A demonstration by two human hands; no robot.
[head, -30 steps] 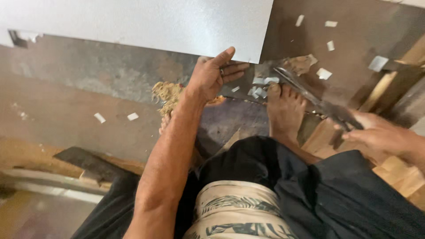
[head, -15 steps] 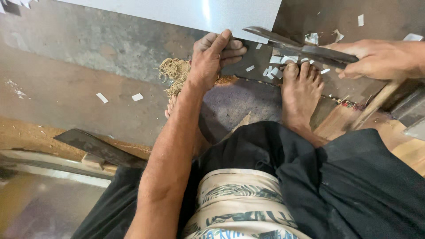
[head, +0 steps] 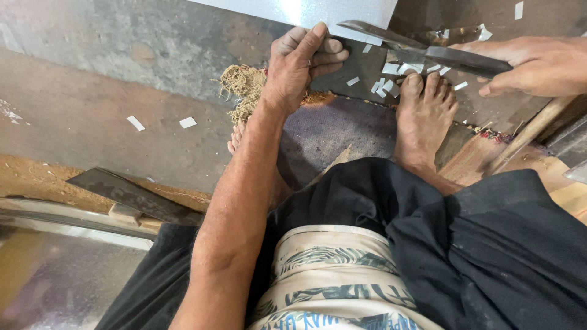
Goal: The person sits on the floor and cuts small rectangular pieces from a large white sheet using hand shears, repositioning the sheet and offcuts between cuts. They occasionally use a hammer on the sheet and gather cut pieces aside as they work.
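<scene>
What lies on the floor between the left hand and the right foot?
In the head view, small pale metal offcuts lie scattered on the dark floor between the left hand and the right foot.

Seated person seen from above: bare arms, bare feet, dark lower garment
Both forearms unsleeved; left hand point(head: 299, 64) and right hand point(head: 532, 64) ungloved; loose black cloth point(head: 489, 244) covers the legs, over a cream fabric point(head: 330, 275) printed with dark leaf shapes, possibly a shirt hem
</scene>
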